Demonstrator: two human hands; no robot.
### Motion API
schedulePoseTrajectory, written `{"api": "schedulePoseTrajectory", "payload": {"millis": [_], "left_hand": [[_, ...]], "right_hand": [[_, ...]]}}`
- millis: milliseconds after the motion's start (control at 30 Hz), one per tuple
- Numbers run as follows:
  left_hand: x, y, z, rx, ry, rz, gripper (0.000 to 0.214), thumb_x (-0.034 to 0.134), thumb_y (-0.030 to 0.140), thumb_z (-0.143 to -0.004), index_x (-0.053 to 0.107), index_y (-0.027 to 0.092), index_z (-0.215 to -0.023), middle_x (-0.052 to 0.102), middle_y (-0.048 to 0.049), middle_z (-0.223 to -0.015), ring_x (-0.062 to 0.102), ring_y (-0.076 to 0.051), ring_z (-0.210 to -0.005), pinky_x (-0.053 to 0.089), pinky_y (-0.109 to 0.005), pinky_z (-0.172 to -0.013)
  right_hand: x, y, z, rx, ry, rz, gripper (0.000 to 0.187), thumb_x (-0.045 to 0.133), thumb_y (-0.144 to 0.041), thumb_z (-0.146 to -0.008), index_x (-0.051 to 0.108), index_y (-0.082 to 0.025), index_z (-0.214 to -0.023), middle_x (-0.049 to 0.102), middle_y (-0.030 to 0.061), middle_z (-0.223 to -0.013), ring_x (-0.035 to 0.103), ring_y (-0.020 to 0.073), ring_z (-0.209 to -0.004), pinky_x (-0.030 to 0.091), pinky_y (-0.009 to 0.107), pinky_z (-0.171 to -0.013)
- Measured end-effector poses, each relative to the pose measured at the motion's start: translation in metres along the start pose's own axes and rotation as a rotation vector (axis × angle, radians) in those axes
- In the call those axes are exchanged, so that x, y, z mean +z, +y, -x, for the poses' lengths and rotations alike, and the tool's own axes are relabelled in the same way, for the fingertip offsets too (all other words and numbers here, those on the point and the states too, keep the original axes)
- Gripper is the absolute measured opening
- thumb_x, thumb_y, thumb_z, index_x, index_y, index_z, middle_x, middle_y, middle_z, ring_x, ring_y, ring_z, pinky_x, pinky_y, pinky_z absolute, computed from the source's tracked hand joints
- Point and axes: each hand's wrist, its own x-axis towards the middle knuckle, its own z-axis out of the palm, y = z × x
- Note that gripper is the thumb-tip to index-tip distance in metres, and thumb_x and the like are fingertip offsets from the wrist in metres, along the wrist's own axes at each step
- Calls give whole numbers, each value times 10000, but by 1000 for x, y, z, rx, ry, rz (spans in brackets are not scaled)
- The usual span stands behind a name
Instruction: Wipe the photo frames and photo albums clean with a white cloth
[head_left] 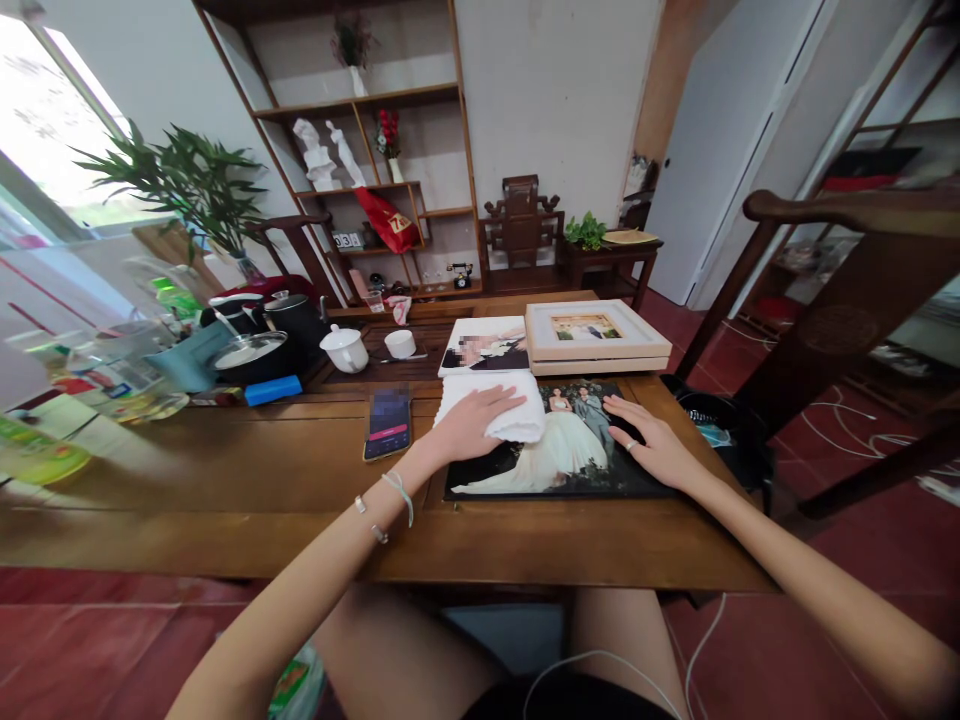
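My left hand lies on a folded white cloth, its fingers stretched out over the top. Under part of the cloth is a wedding photo panel showing a couple, a white gown and a grey suit against a dark background. On the panel's right side rests my right hand, fingers spread and a ring on one of them. The cloth covers the panel's upper left part. A smartphone with its screen lit lies to the left of my left wrist.
Beyond the panel are a photo album and a boxed frame. A lidded white cup, a small white cup, a blue box and a dark kettle stand left. A wooden chair is at right.
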Motion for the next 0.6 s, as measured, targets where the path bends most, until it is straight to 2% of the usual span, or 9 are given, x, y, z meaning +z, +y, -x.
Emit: {"api": "schedulePoseTrajectory", "payload": {"millis": [133,267,433,600], "left_hand": [[2,-19,-16,-31,29,-6,689,514,163,-766,385,182,-1442,383,-88,-1512,341,-231,-1398,284,-415,-1143],[5,-19,-17,-55,13,-45,734,506,131,-743,353,186,-1460,351,-91,-1528,318,-247,-1410,274,-445,-1142],[6,7,9,-40,24,-55,843,500,90,-672,312,241,-1479,273,-51,-1566,241,-266,-1440,218,-516,-1150],[1,52,53,-24,-34,-5,919,499,93,-630,255,265,-1499,218,-25,-1585,167,-262,-1462,163,-536,-1166]], "right_hand": [[1,1,0,-7,1,-9,380,504,-381,-908,619,-240,-1241,574,96,-1367,489,281,-1306,351,538,-1123],[1,1,0,-4,3,-9,378,505,-383,-907,616,-253,-1244,574,85,-1369,488,281,-1306,345,546,-1125],[0,0,-1,3,-17,6,389,497,-379,-910,611,-232,-1251,562,98,-1380,479,276,-1315,340,536,-1131],[-2,-2,0,19,-18,-1,385,505,-385,-908,615,-246,-1249,564,89,-1379,483,286,-1311,340,545,-1127]]}}
